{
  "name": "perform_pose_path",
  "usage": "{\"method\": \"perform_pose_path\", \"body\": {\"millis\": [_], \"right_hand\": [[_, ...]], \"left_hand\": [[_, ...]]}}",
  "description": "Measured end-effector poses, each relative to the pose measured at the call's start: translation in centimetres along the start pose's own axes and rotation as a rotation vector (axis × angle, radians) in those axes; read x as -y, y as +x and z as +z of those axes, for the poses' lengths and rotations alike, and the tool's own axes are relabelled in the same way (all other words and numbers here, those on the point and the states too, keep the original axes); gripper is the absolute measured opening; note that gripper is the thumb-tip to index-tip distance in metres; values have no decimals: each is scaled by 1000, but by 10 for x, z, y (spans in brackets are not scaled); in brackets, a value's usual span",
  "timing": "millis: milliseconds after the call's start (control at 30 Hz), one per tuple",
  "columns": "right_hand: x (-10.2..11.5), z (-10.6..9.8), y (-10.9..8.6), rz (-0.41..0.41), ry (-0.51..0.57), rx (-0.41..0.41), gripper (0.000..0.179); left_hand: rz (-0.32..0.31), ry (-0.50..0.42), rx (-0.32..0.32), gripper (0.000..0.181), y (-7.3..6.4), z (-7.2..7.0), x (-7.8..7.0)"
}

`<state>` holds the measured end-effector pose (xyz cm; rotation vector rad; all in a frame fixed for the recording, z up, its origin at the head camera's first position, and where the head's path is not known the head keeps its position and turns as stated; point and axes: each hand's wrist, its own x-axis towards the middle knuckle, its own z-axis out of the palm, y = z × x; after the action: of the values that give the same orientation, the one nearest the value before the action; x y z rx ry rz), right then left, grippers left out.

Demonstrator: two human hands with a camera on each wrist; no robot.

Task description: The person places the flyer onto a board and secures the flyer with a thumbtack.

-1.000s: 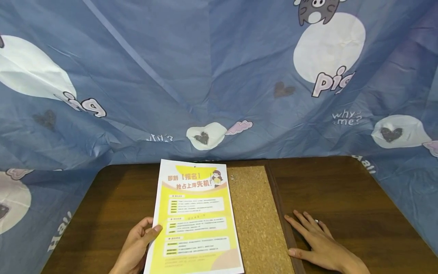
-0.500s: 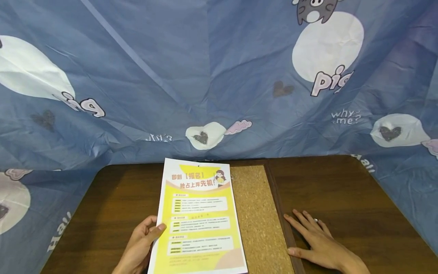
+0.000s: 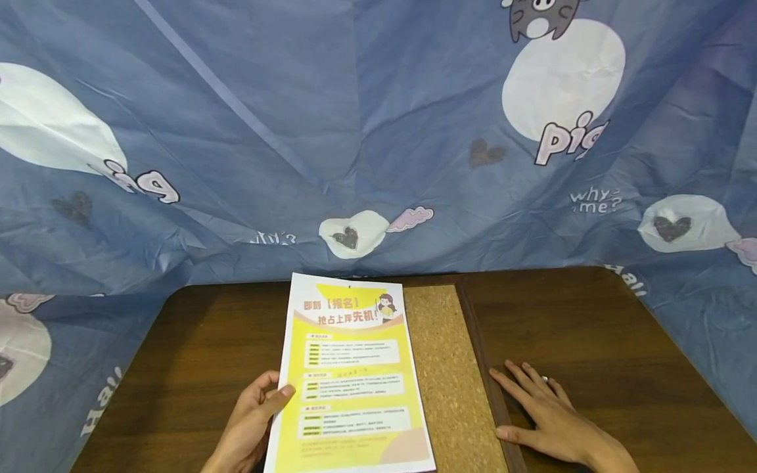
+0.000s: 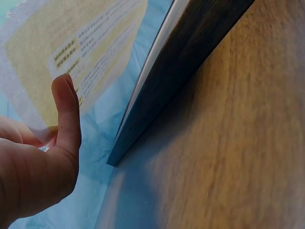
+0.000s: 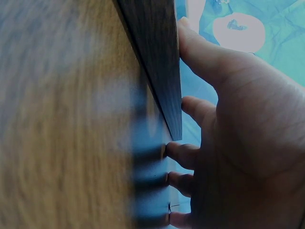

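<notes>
My left hand (image 3: 251, 417) pinches the left edge of a yellow and white printed flyer (image 3: 355, 387) between thumb and fingers. Below the flyer lies a cork board (image 3: 452, 374) with a dark brown wooden frame (image 3: 481, 348); the flyer covers much of the board's left side in the head view. A gap shows between the flyer (image 4: 102, 52) and the board's frame (image 4: 176, 71) in the left wrist view. My right hand (image 3: 550, 420) is spread, thumb and index fingertips at the frame's right side, the other fingers over the table. It wears a ring.
The board lies on a dark brown wooden table (image 3: 597, 328) with rounded far corners. Behind the table hangs a blue cloth (image 3: 296, 131) printed with hearts, a pig and lettering. A small dark mark (image 3: 349, 286) sits at the flyer's top edge.
My left hand has moved the flyer to the right, so it covers more of the cork. The right hand has stayed at the frame.
</notes>
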<state>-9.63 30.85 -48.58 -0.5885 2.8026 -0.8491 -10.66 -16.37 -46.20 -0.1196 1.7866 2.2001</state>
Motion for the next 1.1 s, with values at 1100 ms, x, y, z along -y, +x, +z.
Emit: {"method": "perform_pose_path", "body": {"millis": [1100], "right_hand": [[-1,2,-1,1,34,-6,74]], "left_hand": [[-38,-31,34,18,8,21,7]]}}
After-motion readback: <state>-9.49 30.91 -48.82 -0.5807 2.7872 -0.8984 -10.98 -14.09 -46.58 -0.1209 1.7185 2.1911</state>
